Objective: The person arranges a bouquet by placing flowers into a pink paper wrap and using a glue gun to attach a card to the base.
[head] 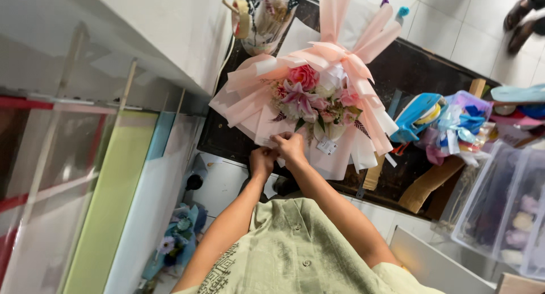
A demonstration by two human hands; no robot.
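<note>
Head view, looking down; frame appears rotated.

Bouquet (309, 98) sits in the upper middle of the frame on a dark table (414, 67). Flowers pink, mauve and cream, wrapped in pale pink paper (250, 95) folded into fan-like pleats, with a pale pink ribbon bow (346, 58) at the upper right of the blooms. A small white tag (326, 147) lies at the lower edge of the flowers.

Left hand (262, 159): middle of frame, just below the wrap's lower edge. Fingers curled in and pressed close together, tips meeting the paper edge; it looks like a pinch on the paper (exact contact partly hidden by the other hand).

Right hand (290, 146): touching the left hand, slightly above and to the right of it. Fingers bent and drawn together, tips pinching the same lower edge of the pink paper.

Both forearms run from the lower middle of the frame; pale green shirt (295, 254) at the bottom.

Surroundings: blue and lilac ribbon bundle (460, 124) at right on the table; clear plastic bins (511, 209) at the lower right; roll of tape (243, 19) at the top, beside a glass jar (267, 21).
</note>
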